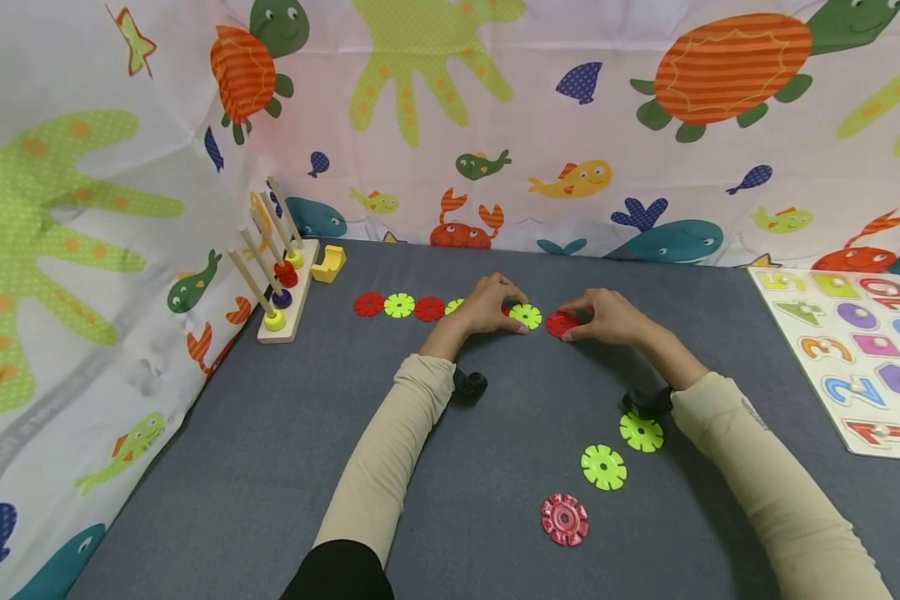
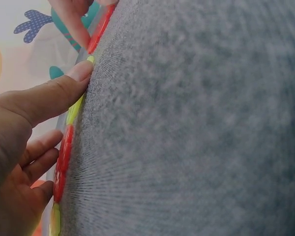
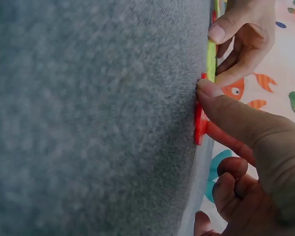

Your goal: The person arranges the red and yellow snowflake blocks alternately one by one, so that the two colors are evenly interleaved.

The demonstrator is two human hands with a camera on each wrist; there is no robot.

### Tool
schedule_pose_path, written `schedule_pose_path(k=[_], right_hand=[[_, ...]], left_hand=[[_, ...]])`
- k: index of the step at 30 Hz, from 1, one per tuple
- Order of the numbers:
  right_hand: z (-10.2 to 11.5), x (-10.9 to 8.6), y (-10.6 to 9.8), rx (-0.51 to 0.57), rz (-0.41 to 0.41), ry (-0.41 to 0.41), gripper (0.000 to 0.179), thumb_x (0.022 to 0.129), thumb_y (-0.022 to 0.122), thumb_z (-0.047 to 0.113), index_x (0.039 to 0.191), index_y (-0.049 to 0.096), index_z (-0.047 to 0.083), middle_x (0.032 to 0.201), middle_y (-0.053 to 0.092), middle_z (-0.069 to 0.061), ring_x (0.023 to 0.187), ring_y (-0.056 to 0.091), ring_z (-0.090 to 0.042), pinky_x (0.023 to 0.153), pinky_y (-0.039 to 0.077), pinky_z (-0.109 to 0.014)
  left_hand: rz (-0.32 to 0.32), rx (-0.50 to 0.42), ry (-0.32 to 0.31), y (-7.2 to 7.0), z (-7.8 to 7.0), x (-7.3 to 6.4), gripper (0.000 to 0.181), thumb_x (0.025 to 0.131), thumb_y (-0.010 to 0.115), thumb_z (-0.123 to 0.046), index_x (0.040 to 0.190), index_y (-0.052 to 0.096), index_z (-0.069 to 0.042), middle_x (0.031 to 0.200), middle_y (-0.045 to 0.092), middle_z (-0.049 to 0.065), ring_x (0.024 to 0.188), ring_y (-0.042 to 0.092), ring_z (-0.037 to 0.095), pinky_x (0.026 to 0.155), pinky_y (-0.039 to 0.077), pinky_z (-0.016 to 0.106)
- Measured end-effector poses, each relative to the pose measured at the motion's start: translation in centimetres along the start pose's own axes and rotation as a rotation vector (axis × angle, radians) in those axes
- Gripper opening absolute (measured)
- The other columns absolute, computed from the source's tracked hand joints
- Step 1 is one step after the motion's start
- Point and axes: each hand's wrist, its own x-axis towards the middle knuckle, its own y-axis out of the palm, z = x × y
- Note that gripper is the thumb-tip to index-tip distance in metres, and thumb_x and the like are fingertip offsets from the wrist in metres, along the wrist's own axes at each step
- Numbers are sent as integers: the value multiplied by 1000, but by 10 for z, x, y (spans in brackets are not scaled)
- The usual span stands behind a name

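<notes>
- Head view: near the middle of the frame, the left hand point(image 1: 483, 307) pinches a yellow-green disc point(image 1: 526, 316); its grip is parted only as wide as the disc.
- Head view: just to the right, the right hand point(image 1: 606, 317) has a red disc point(image 1: 562, 323) between thumb and fingers, its grip also a little parted.
- Head view: a row of discs point(image 1: 430, 309), red and yellow-green by turns, extends leftwards on the grey surface point(image 1: 270, 450), partly hidden by the left hand.
- Head view: at lower right lie two loose yellow-green discs point(image 1: 603, 467) and a loose red disc point(image 1: 565, 519); a number board point(image 1: 862, 367) is at the right edge.
- Left wrist view: at upper left, the left thumb touches the yellow-green disc's end.
- Right wrist view: at right of the frame, the pinched red disc is just beside the yellow-green one.
</notes>
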Motion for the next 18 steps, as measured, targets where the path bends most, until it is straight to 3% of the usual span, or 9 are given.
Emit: schedule_pose_path(k=[11,18], right_hand=[[-2,6,1,36,15,48,52,76,75,29,121,61,8,91,52,-14,82,41,-24,65,28,-32],[-4,6,3,54,0,28,57,75,76,30,124,58,8,83,46,-11,77,37,-22,62,24,-32]], left_hand=[[18,10,-2,-1,-4,1,49,76,75,-32,119,62,-15,125,45,8,119,37,22,99,34,35],[19,31,7,1,-4,1,52,76,75,-33,122,60,-15,127,44,8,120,36,22,100,33,35]])
